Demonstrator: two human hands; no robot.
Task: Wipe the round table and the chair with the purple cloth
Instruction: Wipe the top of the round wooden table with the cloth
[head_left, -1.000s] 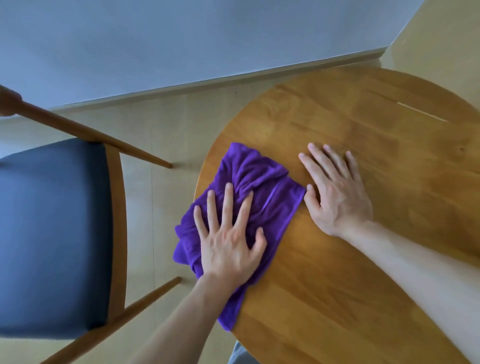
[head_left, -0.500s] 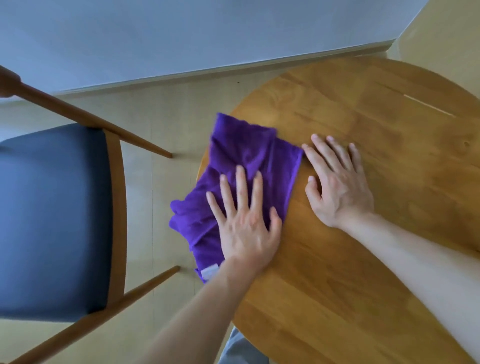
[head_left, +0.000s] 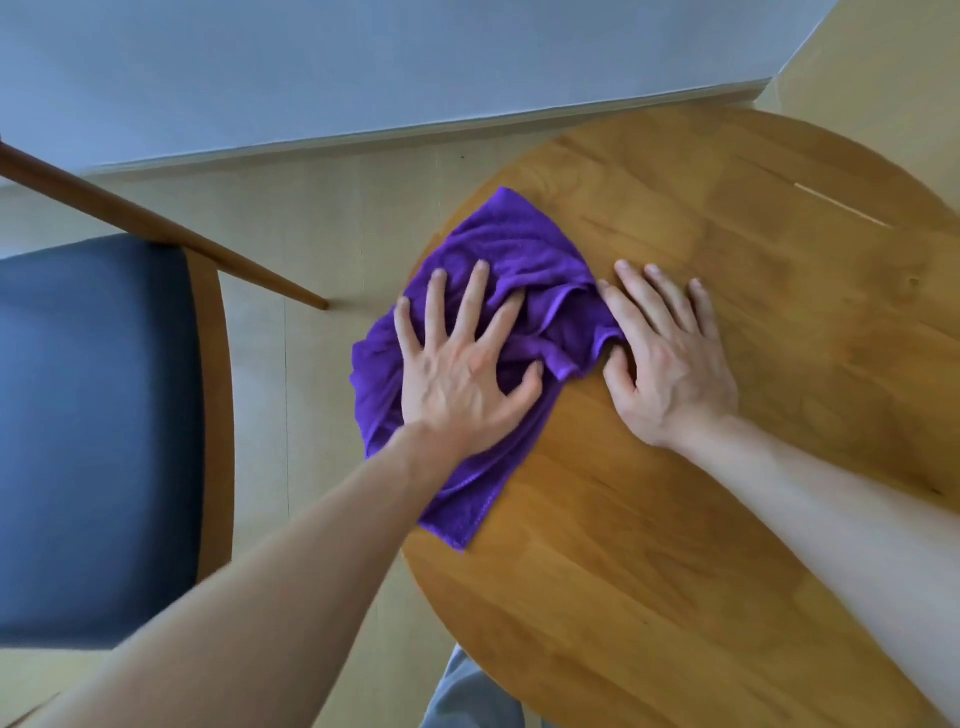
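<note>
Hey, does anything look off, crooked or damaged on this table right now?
One thing: the purple cloth under the left hand is bunched and hangs over the round wooden table edge. A thin pale line marks the far tabletop; whether it's a scratch is unclear.

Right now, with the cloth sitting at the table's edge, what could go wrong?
Part of the purple cloth overhangs the round table rim on the chair side; a push outward by the left hand may drag it off. It is bunched against the right hand, so it may wipe unevenly.
</note>
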